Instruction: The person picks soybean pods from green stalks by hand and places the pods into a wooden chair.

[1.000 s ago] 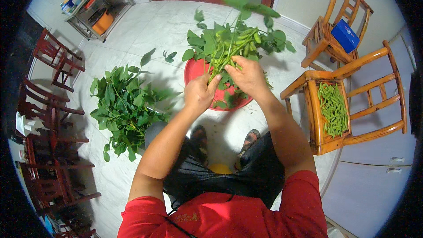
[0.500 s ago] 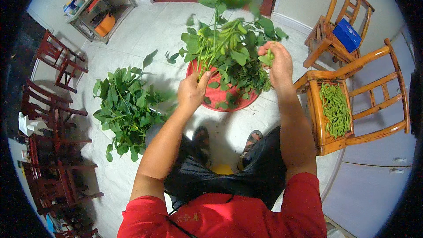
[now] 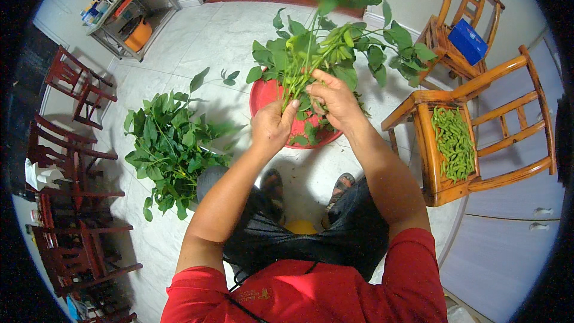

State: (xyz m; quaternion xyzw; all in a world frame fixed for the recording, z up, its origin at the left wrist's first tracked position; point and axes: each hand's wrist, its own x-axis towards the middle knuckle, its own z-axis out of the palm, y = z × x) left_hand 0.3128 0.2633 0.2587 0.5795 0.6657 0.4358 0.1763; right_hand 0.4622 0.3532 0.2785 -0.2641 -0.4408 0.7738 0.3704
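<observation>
My left hand is closed around the stems of a leafy bean plant, held up in front of me. Green pods hang among its leaves, and the top is blurred. The fingers of my right hand are curled in against the stems, just above the left hand; what lies inside them is partly hidden. Below the plant, a round red basket on the floor has loose leaves in it. Picked green pods lie heaped on the seat of a wooden chair at my right.
On the floor to the left lies a pile of leafy bean plants. Behind the near chair stands another wooden chair bearing a blue box. Dark red chairs line the left side. A small shelf holds an orange pot.
My right hand has moved left and inward, from beside the plant to its stems. The pods and leaf seen in it before no longer show. The plant's leafy branches have swung to the right.
</observation>
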